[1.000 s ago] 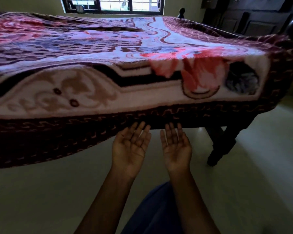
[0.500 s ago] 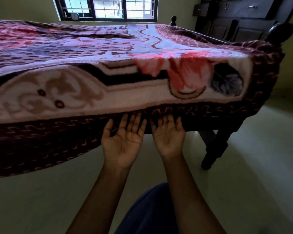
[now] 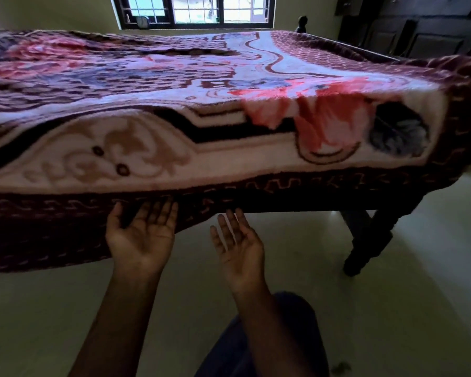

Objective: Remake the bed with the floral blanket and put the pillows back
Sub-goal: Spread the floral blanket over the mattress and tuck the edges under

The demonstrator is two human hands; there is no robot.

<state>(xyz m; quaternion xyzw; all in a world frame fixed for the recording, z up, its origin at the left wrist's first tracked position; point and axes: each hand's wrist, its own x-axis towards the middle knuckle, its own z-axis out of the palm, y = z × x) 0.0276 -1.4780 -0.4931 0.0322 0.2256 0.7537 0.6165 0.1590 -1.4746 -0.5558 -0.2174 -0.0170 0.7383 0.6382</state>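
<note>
You had open floor [image 3: 405, 308] beneath your hands and off to the right. Straight ahead, the hanging border of the floral blanket [image 3: 65, 227] barred your left hand [image 3: 143, 235], whose fingertips met it. Your right hand [image 3: 239, 246] faced the dark gap under the bed. The carved bed leg [image 3: 365, 240] stood farther right, well apart from it.

pale floor [image 3: 392, 308], barred window [image 3: 196, 9]

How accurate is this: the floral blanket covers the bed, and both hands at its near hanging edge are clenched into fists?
Not fists. The head view shows the left hand and right hand open, palms up with fingers straight, at the near hanging edge of the floral blanket, which does cover the bed.
</note>
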